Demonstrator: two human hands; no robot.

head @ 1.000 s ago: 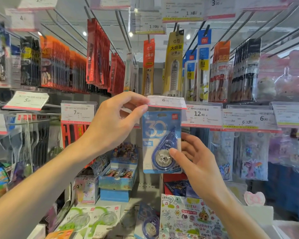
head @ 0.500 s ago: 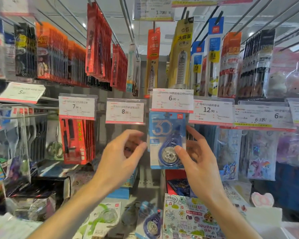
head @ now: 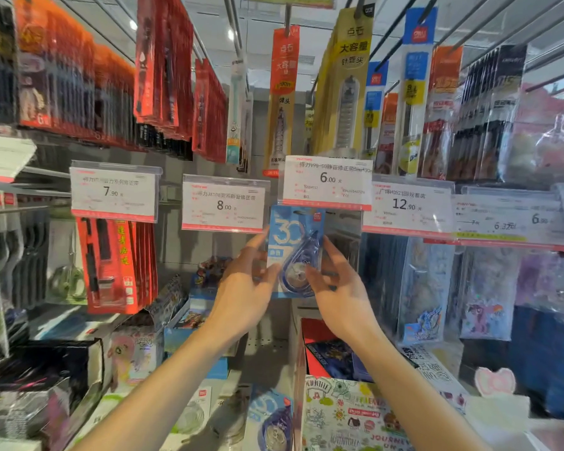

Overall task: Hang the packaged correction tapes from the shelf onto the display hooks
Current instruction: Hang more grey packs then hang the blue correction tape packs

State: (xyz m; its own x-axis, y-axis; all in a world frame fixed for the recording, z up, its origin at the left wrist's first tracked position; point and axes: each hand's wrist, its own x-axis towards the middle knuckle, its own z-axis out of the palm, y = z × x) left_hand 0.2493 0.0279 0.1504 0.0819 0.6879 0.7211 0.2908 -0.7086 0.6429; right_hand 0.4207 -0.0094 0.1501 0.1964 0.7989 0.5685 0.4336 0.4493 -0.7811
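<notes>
A blue packaged correction tape hangs just under the 6.00 price tag, slightly tilted. The hook is hidden behind that tag. My right hand pinches the pack's lower right side, thumb on the front by the tape wheel and fingers along the right edge. On the pack's left side is my left hand, fingers loosely spread and the thumb tip touching the left edge. Another blue correction tape pack lies on the shelf below. The hands are motion blurred.
Price tags for 8.00 and 12.90 flank the hook. Red pen packs hang to the left, and clear stationery bags to the right. A printed box and small cartons stand on the shelf below.
My left hand let go of the 6.00 tag, which dropped back down, and came down beside the pack. My right hand stayed on the pack.
</notes>
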